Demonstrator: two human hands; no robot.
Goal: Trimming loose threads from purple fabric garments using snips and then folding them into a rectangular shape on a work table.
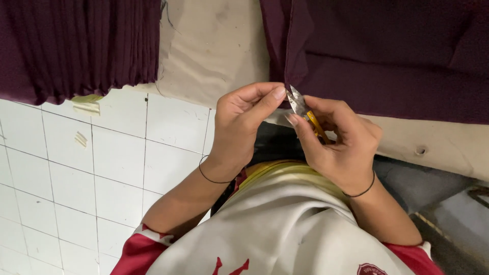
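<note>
My right hand (338, 142) grips a small pair of thread snips (300, 108) with yellow handles; the metal blades point up at the corner of a dark maroon fabric piece (387, 56). My left hand (244, 125) pinches at that same fabric corner, thumb and forefinger together right beside the blade tips. Both wrists wear thin black bands. The fabric lies on a beige padded work surface (214, 46) in front of me.
A stack of folded maroon fabric (76, 46) hangs over the table edge at the upper left. White floor tiles (76, 173) show at the left. A grey ledge (448, 203) lies at the lower right. My white and red shirt (275, 229) fills the bottom.
</note>
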